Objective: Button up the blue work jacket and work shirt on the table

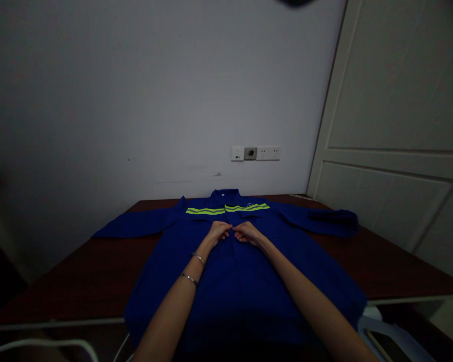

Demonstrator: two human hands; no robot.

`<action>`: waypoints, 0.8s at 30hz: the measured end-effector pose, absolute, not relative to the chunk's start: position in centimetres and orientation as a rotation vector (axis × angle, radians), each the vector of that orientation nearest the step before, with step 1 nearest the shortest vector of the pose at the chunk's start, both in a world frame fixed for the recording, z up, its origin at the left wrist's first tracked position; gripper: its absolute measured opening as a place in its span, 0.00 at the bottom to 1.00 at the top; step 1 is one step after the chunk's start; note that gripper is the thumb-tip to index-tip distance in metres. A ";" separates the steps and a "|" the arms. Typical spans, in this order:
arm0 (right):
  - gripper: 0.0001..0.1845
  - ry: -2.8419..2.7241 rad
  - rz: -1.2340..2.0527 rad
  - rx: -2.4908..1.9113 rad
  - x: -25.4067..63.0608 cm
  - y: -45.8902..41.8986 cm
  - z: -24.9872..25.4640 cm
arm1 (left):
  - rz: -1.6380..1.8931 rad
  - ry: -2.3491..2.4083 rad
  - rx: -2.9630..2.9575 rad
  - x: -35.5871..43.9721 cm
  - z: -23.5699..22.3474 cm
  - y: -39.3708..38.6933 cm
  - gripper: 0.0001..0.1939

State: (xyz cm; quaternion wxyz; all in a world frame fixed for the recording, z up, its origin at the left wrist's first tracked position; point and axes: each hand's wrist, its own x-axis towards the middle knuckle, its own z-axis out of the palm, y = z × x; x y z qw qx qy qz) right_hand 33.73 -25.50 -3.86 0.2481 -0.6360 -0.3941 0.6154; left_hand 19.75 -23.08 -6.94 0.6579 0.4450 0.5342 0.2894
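A blue work jacket with yellow-green reflective stripes across the chest lies spread front side up, its collar toward the wall and its sleeves out to both sides. My left hand, with two bracelets on the wrist, pinches the front placket just below the stripes. Close against it, my right hand pinches the other side of the same front opening. The fingertips of both hands nearly touch. What exactly sits between them is too small to make out.
Under the jacket is a dark red-brown table. Wall sockets are set in the wall behind it, and a white panelled door stands at the right. A phone lies below the table edge at the lower right; a white cable curves at the lower left.
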 end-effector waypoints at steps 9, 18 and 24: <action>0.11 -1.126 1.551 -1.805 33.5 -25.1 -4.0 | 0.667 1.212 0.991 19.8 -7.4 -22.7 0.11; 0.07 -1.299 1.434 -1.822 33.8 -24.9 -4.7 | 0.620 1.195 0.932 18.6 -7.0 -22.8 0.04; 0.04 -1.496 1.261 -1.825 34.1 -24.8 -5.3 | 0.571 1.190 1.024 18.7 -6.7 -23.2 0.08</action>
